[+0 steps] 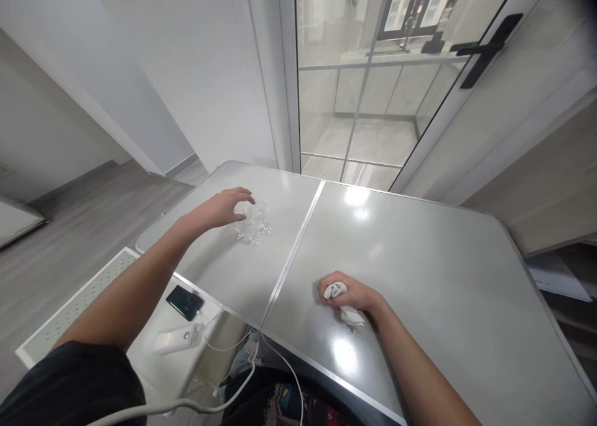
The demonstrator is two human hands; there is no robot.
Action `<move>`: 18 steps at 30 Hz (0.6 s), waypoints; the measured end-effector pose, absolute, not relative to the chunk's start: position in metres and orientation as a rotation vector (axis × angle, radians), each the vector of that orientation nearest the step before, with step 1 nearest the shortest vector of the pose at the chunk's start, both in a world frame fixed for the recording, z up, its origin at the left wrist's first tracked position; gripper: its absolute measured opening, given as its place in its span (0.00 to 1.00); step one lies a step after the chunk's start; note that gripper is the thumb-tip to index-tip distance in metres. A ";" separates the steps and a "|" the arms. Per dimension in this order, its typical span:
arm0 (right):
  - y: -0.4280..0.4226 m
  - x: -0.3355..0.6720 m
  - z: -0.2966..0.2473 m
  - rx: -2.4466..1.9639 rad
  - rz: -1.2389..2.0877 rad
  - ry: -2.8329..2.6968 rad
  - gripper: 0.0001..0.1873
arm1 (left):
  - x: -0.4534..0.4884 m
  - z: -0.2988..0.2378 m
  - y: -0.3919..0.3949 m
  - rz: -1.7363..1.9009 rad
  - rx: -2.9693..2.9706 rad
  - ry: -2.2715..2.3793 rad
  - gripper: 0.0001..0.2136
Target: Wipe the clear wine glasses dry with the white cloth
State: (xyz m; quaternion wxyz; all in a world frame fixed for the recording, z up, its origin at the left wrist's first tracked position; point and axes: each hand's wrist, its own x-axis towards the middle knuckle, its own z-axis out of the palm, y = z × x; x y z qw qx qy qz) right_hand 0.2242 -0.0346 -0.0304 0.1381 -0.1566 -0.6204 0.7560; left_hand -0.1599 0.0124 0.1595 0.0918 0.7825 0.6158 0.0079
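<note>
My left hand (227,206) reaches out over the left half of the grey table (420,258), its fingers curled on the rim of a clear cut-glass piece (252,222) that stands on the tabletop. My right hand (347,293) rests near the table's front edge, closed round a crumpled white cloth (344,303); part of the cloth sticks out under the fist onto the table.
A metal seam (293,245) splits the table down the middle. Lower left, a white perforated stand (84,295) carries a black phone (185,301) and a white power bank (177,338) with cables. Behind the table are a glass door and white wall.
</note>
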 end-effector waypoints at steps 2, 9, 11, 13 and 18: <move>-0.035 0.224 -0.031 -0.453 2.183 -1.793 0.05 | -0.158 0.161 -0.002 0.262 2.309 1.888 0.18; -0.034 0.225 -0.030 -0.475 2.188 -1.808 0.07 | -0.146 0.096 -0.076 1.328 1.585 2.425 0.11; -0.035 0.225 -0.028 -0.483 2.181 -1.807 0.10 | -0.140 0.064 -0.088 1.356 1.370 2.383 0.12; -0.037 0.224 -0.027 -0.480 2.166 -1.776 0.14 | -0.134 0.037 -0.094 1.268 1.299 2.248 0.13; -0.043 0.224 -0.031 -0.373 2.104 -1.543 0.30 | -0.129 0.002 -0.092 1.157 1.292 2.182 0.14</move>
